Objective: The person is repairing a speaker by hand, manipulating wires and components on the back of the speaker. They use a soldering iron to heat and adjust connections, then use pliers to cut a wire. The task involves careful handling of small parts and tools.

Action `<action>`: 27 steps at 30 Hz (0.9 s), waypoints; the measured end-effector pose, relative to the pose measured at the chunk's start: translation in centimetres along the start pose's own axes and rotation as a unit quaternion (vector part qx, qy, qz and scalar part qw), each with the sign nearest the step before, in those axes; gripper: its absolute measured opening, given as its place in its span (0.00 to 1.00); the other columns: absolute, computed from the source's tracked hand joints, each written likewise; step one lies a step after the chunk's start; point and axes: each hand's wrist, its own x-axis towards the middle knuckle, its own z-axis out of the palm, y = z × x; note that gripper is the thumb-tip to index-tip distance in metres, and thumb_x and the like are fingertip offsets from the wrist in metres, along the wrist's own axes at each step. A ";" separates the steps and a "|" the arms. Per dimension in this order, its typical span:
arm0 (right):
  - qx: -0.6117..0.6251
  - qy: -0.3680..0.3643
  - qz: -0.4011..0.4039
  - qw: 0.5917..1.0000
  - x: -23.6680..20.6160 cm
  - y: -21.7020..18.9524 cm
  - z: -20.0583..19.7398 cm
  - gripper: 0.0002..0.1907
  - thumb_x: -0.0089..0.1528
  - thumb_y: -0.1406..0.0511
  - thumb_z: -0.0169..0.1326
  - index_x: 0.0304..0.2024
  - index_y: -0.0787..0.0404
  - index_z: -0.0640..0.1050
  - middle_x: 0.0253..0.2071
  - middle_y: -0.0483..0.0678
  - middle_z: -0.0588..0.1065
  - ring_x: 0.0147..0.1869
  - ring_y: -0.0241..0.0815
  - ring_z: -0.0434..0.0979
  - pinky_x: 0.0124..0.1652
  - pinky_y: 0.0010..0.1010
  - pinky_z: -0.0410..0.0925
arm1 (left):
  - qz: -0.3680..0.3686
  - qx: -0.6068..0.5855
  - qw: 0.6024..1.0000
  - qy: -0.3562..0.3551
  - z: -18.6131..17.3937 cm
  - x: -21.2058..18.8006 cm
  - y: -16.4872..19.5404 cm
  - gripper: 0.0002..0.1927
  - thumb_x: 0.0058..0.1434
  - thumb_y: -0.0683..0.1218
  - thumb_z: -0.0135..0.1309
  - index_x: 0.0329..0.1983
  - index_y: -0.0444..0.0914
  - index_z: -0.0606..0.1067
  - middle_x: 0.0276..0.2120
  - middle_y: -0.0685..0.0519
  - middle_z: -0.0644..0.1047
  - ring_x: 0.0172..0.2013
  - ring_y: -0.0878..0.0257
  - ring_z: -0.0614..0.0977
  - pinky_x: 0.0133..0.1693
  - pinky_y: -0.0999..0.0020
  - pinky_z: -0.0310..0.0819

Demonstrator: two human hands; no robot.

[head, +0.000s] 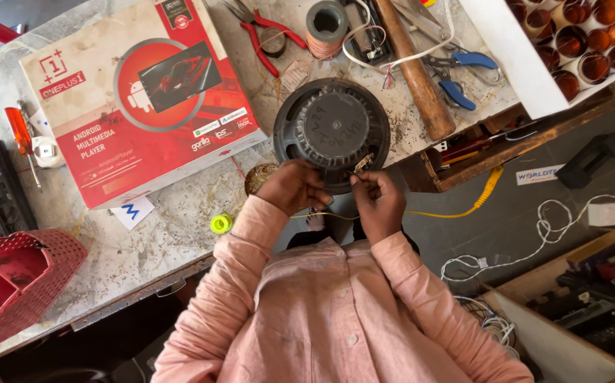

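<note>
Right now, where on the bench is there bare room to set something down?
Bare worktop lies between the red box, the red basket and the yellow spool. The far side is crowded: pliers, tape roll, wooden handle. Both hands, left hand and right hand, work at the speaker.

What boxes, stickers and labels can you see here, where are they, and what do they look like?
Red box: flat cardboard rectangle, red and beige, on the bench left of the speaker.
Paper slip: small, white with a blue mark, below the box.
Tag: small, pale, above the speaker.
Floor sticker: white strip, blue print, right.
White card: on the floor, far right.
</note>
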 end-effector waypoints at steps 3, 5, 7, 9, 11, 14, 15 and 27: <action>0.158 -0.030 0.156 0.975 0.1 0.1 0.2 0.08 0.63 0.65 0.63 0.39 0.64 0.80 0.29 0.41 0.77 0.27 0.28 0.72 0.25 0.21 0.67 | -0.036 0.002 0.999 -0.040 -0.4 0.5 0.8 0.12 0.62 0.37 0.44 0.44 0.26 0.74 0.35 0.39 0.80 0.25 0.51 0.84 0.26 0.56 0.81; 0.169 -0.020 0.193 0.966 0.0 0.4 0.3 0.08 0.62 0.65 0.63 0.39 0.63 0.80 0.28 0.42 0.77 0.23 0.29 0.71 0.23 0.21 0.65 | 0.042 0.023 0.998 0.027 -1.0 0.3 0.3 0.14 0.58 0.36 0.43 0.44 0.30 0.76 0.37 0.42 0.80 0.28 0.51 0.85 0.29 0.58 0.82; 0.174 -0.005 0.212 0.962 -0.1 0.8 0.3 0.08 0.62 0.65 0.63 0.38 0.63 0.80 0.28 0.42 0.77 0.22 0.29 0.70 0.21 0.20 0.63 | 0.173 0.097 0.975 0.100 -1.0 -0.4 -0.7 0.16 0.55 0.34 0.44 0.45 0.32 0.76 0.39 0.43 0.80 0.31 0.52 0.85 0.32 0.61 0.82; 0.171 0.006 0.220 0.960 -0.3 1.2 0.2 0.08 0.62 0.66 0.63 0.38 0.64 0.80 0.28 0.43 0.77 0.22 0.29 0.70 0.21 0.21 0.61 | 0.344 0.212 0.895 0.186 -0.4 -1.8 -2.5 0.17 0.53 0.33 0.49 0.47 0.32 0.75 0.43 0.43 0.80 0.36 0.55 0.83 0.36 0.65 0.80; 0.181 -0.008 0.214 0.960 -0.5 1.7 0.1 0.07 0.62 0.66 0.63 0.38 0.64 0.80 0.29 0.43 0.76 0.23 0.28 0.69 0.21 0.21 0.62 | 0.427 0.421 0.740 0.305 1.0 -3.6 -4.8 0.13 0.57 0.33 0.50 0.46 0.33 0.74 0.38 0.44 0.78 0.35 0.53 0.80 0.38 0.62 0.76; 0.228 -0.030 0.157 0.960 -0.3 2.1 -0.2 0.06 0.64 0.69 0.62 0.41 0.66 0.80 0.33 0.44 0.79 0.31 0.26 0.73 0.30 0.18 0.66 | 0.411 0.437 0.755 0.266 4.0 -4.0 -7.6 0.11 0.57 0.37 0.57 0.44 0.34 0.73 0.35 0.44 0.78 0.33 0.52 0.82 0.35 0.60 0.78; 0.247 -0.043 0.136 0.959 -0.4 2.1 -0.4 0.06 0.64 0.70 0.61 0.42 0.67 0.80 0.36 0.44 0.80 0.35 0.26 0.75 0.35 0.17 0.68 | 0.413 0.460 0.742 0.259 4.7 -3.9 -8.1 0.13 0.58 0.36 0.56 0.47 0.33 0.73 0.37 0.42 0.77 0.35 0.48 0.81 0.37 0.57 0.76; 0.248 -0.215 0.390 0.861 2.4 2.1 -4.2 0.11 0.64 0.65 0.51 0.42 0.64 0.82 0.25 0.43 0.69 0.18 0.30 0.60 0.18 0.22 0.53 | 0.427 0.516 0.671 0.318 7.6 -1.7 -9.5 0.19 0.58 0.33 0.53 0.53 0.34 0.74 0.44 0.41 0.75 0.43 0.42 0.79 0.44 0.53 0.76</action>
